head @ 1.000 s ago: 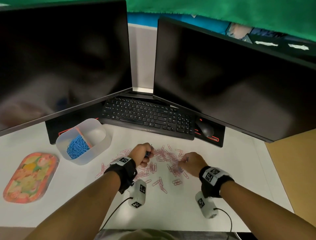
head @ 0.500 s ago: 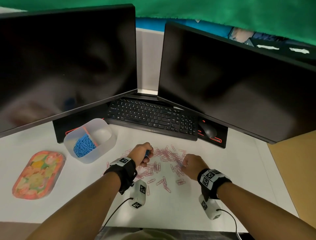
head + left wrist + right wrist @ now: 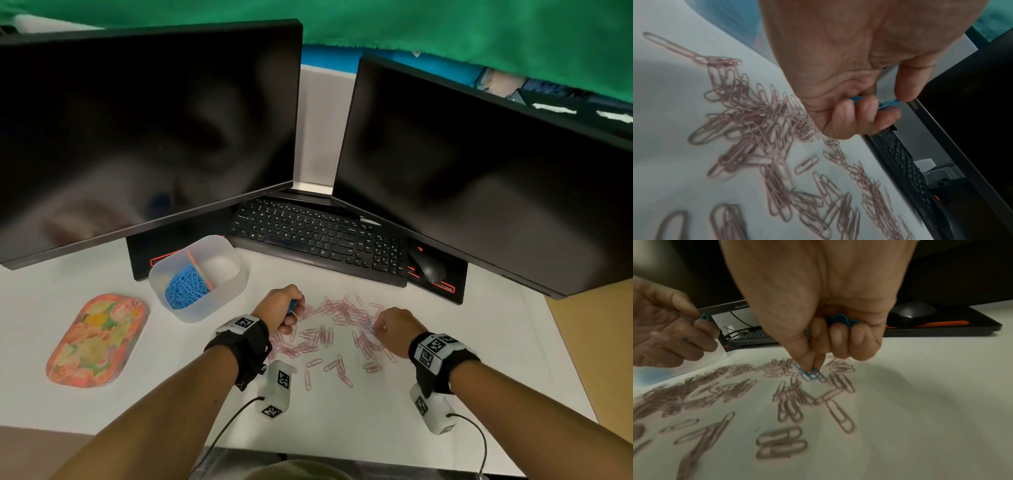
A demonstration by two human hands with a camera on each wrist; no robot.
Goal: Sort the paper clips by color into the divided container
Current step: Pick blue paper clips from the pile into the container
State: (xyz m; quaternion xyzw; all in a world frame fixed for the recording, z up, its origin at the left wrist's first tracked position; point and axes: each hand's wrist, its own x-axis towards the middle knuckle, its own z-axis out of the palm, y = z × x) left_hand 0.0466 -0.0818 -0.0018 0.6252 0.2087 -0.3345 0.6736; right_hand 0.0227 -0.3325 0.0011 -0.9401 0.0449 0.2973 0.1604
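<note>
Both hands are down in the paper clip mess, in the lower middle of the head view. The left hand (image 3: 281, 307) is curled into a loose fist holding a few blue clips (image 3: 887, 104), which poke out between thumb and fingers in the left wrist view. It sits at the left edge of the scattered pink clips (image 3: 337, 329) on the white desk (image 3: 411, 445).

The right hand (image 3: 394, 329) is at the right side of the pile. In the right wrist view its thumb and index finger pinch a blue clip on the desk (image 3: 809, 373), right among the pink ones, while the other fingers are curled around a small bunch of blue clips in the palm (image 3: 842, 320). So both hands are closed around blue ones.

The divided container (image 3: 222, 298) is a translucent tub, left of centre in the head view, just up and left of the left hand. Its left compartment has a heap of blue clips in the container (image 3: 186, 286); an orange divider (image 3: 200, 270) splits it, and the right compartment looks bare as far as I can tell.

Other stuff: a colourful oval tray (image 3: 97, 339) at the lower left, a black keyboard (image 3: 322, 240) in the middle, a mouse (image 3: 428, 267) to its right, and two dark monitors (image 3: 147, 130) filling the top half.
</note>
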